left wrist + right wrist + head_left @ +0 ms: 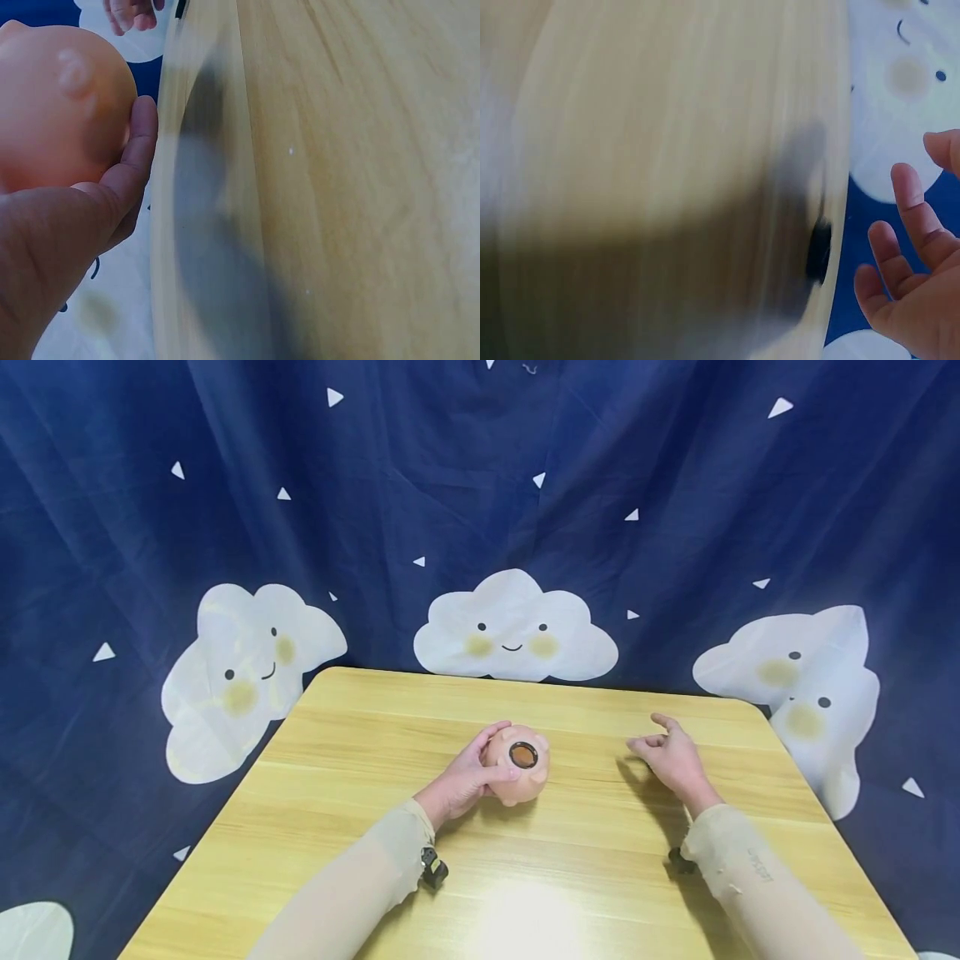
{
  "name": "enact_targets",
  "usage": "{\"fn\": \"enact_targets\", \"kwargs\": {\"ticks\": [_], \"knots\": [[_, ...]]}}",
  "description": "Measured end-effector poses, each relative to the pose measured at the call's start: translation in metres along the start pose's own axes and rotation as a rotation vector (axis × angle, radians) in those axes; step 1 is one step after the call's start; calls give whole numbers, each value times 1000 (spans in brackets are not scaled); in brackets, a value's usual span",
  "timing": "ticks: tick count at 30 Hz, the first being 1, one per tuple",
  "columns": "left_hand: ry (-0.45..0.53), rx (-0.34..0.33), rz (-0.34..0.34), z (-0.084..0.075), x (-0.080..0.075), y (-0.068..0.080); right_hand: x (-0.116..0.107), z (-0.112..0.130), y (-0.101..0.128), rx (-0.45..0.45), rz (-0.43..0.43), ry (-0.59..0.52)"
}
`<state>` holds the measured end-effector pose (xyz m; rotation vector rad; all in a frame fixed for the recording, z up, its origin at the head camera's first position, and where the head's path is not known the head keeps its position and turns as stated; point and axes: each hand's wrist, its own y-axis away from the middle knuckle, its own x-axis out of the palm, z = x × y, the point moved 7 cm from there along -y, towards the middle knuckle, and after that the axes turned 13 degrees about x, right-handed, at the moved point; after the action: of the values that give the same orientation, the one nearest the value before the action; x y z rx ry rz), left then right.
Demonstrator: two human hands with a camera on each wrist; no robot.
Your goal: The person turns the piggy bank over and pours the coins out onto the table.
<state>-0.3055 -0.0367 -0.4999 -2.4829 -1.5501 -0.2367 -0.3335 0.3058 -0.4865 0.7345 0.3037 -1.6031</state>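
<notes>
My left hand (468, 774) grips a round pink piggy bank (513, 789), thumb on the near face and fingers around its far side. Small nubs stick out of its body, and a dark-rimmed round hole (523, 755) with a brownish inside faces up toward the head camera. In the left wrist view the pink body (64, 112) shows smooth and rounded above the table. My right hand (671, 764) is held over the table to the right, its fingers spread and loosely bent with nothing in them. Beneath it a small black piece (819, 251) lies on the wood.
The light wooden table (592, 860) has rounded far corners. Behind it hangs a dark blue curtain (465, 452) with white clouds and triangles. A black wrist camera (432, 868) sits on the left sleeve, another (681, 860) on the right.
</notes>
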Motion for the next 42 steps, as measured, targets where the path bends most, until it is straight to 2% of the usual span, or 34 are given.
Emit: {"fn": "enact_targets", "kwargs": {"ticks": [4,12,17,20,24,32,37,42], "knots": [[0,0,-4,-1,0,0,16,15,4,-6,95,-79],[10,1,-20,-2,-2,-6,70,47,22,80,543,-384],[18,10,-26,-5,-1,-10,100,67,40,81,785,-484],[22,15,-40,-6,-1,-11,114,78,49,70,879,-522],[37,30,-60,-10,-1,-11,127,86,55,80,952,-559],[54,24,-32,-12,1,-12,138,91,60,60,1038,-610],[79,22,0,-13,0,-13,136,91,60,37,1011,-625],[58,35,38,-12,-1,-14,133,88,55,45,921,-639]]}}
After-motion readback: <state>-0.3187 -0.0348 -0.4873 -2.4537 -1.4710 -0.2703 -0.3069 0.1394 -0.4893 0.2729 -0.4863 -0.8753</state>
